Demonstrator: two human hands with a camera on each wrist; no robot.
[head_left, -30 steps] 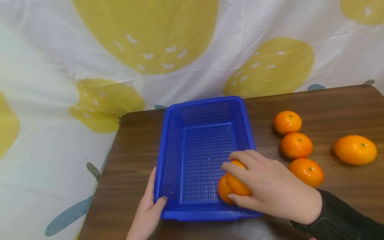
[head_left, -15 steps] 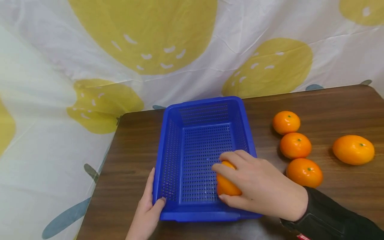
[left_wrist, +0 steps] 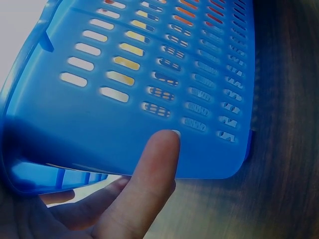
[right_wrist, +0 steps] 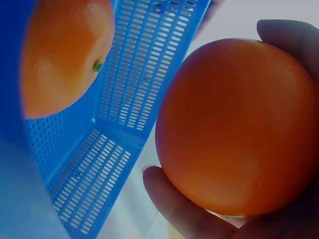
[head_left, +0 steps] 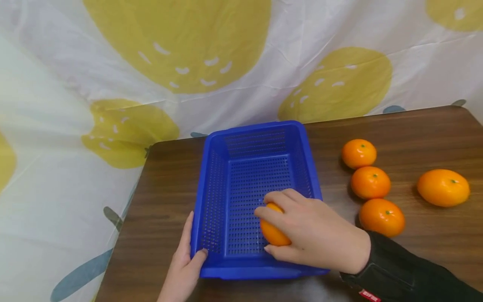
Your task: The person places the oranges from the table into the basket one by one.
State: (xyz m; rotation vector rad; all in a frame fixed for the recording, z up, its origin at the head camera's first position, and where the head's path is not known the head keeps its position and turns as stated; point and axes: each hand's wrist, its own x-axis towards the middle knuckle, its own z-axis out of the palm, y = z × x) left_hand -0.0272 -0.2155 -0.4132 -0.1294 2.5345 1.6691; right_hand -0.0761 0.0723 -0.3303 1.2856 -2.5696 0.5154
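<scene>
My right hand (head_left: 307,233) holds an orange mandarin (head_left: 274,228) over the near right part of a blue plastic basket (head_left: 264,272). In the right wrist view, fingers and thumb curl round this mandarin (right_wrist: 234,129). A second mandarin (right_wrist: 67,59) with a green stem spot lies inside the basket there; in the head view the held one and the hand hide it. My left hand (head_left: 184,266) grips the basket's near left corner, thumb over the rim. From the left wrist, one fingertip (left_wrist: 162,149) lies against the slotted wall (left_wrist: 99,134).
Right of the basket, three mandarins stand in a line on the brown wooden table (head_left: 170,201): a far one (head_left: 359,154), a middle one (head_left: 370,183) and a near one (head_left: 382,217). A larger mandarin (head_left: 443,188) lies farther right. A lemon-patterned cloth (head_left: 226,107) hangs behind.
My right hand has moved left with its mandarin, farther over the basket, and now covers the mandarin lying inside. The left hand keeps its grip on the basket.
</scene>
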